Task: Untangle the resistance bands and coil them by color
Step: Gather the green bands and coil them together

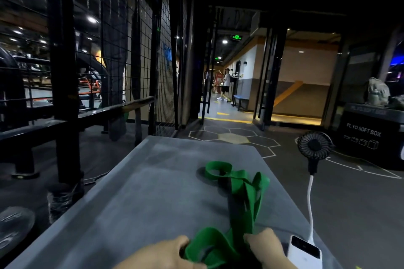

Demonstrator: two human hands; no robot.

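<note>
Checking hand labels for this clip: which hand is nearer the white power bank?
Right. The right hand grips the green band just left of the white power bank; the left hand holds it farther left.

The bands on the grey table are bright green, with one dark strip among them. At the table's right edge is a white power bank with a black face. Right of the table is a black fan on a white cord. Beyond the table, the dark floor carries white hexagon outlines, one filled yellow.

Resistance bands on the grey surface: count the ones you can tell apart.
2: a green band sprawled in loops along the grey surface, and a dark band running through its middle. The tangle may hide more.
</note>
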